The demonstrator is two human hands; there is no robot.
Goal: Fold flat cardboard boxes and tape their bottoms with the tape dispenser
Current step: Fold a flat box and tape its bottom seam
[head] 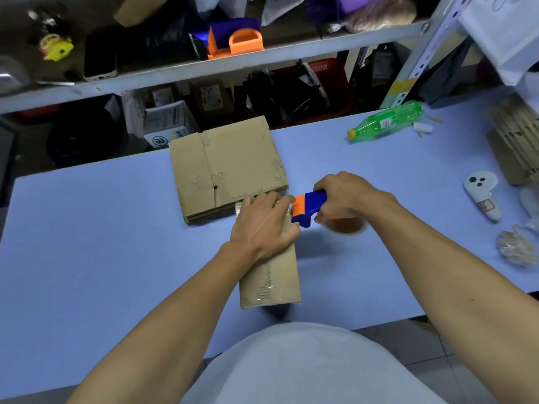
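A small folded cardboard box [277,275] stands on the blue table [102,243] right in front of me, with clear tape along its top face. My left hand [262,225] lies flat on the box's far end, fingers spread over the tape. My right hand [347,196] grips the blue and orange tape dispenser [309,207] just off the box's far right corner; its brown tape roll [345,225] shows below my fingers. A stack of flat cardboard boxes [224,167] lies just beyond.
A green plastic bottle [385,122] lies at the back right. A white controller [481,196], crumpled tape [516,247] and more flat cardboard [516,147] sit along the right edge. A cluttered shelf with a second orange dispenser [236,43] rises behind the table.
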